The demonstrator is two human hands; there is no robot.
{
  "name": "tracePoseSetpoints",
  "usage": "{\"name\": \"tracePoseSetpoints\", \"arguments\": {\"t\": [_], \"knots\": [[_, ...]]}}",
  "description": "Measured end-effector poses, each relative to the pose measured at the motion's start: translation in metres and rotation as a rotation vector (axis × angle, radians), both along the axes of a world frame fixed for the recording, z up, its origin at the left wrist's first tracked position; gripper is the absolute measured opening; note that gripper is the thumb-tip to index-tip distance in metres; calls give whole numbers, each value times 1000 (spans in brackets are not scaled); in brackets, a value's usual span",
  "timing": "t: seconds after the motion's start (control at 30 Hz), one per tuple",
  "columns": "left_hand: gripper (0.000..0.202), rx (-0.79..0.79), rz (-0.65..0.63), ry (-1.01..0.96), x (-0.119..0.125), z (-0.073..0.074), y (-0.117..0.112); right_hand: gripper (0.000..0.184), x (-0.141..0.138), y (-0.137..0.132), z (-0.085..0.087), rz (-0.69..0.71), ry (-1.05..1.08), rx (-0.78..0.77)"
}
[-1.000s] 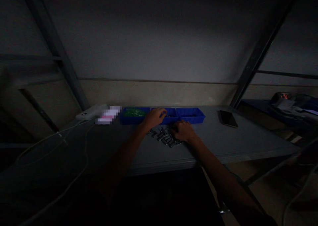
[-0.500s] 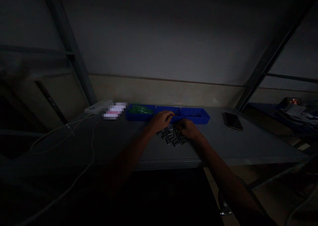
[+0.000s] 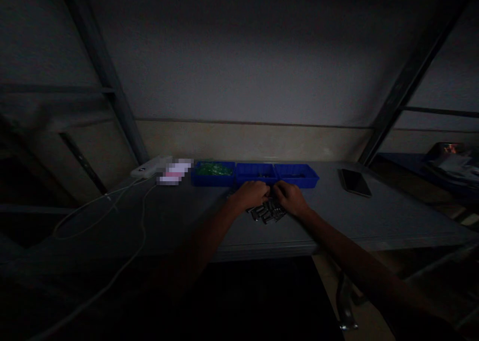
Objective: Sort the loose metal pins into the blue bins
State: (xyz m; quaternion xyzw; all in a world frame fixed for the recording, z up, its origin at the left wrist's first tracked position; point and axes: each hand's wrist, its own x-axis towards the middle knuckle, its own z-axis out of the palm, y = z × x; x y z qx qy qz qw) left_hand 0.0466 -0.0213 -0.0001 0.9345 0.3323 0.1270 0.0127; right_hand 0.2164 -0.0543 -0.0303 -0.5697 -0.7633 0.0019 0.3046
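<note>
My left hand [image 3: 253,194] is closed, its fingers curled inward at the far side of a pile of small shiny metal parts [image 3: 266,215]. Close beside it, my right hand [image 3: 290,197] is closed too, with thumb and fingers pinched together. The fingertips of both hands nearly meet, and whatever they grip is too small and dark to make out. Just behind the hands stands the middle blue bin [image 3: 255,170], with a few small parts in it. The right blue bin [image 3: 297,176] holds some small dark pieces.
A left blue bin [image 3: 204,180] contains green plastic-looking material [image 3: 215,169]. Further left are a white box with cables [image 3: 147,167] and a blurred-out bright item [image 3: 175,172]. A phone [image 3: 355,182] lies on the grey table [image 3: 337,226] at right. Metal posts [image 3: 389,106] frame the bench.
My left hand has drawn back from the middle bin to the metal parts and its fingers have closed. My right hand stays by the pile, now facing the left. The view has shifted slightly.
</note>
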Motion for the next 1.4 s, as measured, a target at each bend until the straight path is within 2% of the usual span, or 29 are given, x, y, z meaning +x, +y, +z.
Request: {"name": "tracePoseSetpoints", "arguments": {"t": [0.07,0.33,0.47,0.73,0.83,0.93,1.07,1.23,1.4], "knots": [[7,-11,26,-32,-3,1,1,24,-1,-4,0,21,33,13],[14,-17,0,-282,-18,4,9,16,-11,-13,1,114,32,36],[12,-96,22,-401,-14,6,8,22,-14,-13,0,96,49,72],[14,-229,56,-609,-7,4,2,22,-16,-14,2,48,14,70],[16,-268,22,-675,-5,4,1,25,-16,-15,4,24,53,47],[17,-269,-38,-679,-4,4,1,29,-15,-15,5,27,109,40],[15,-224,-25,-653,-5,4,2,32,-14,-15,3,72,152,62],[16,-228,-23,-645,-6,4,2,21,-15,-14,1,82,240,108],[19,-193,-36,-617,-6,3,1,24,-16,-12,0,80,236,149]]}}
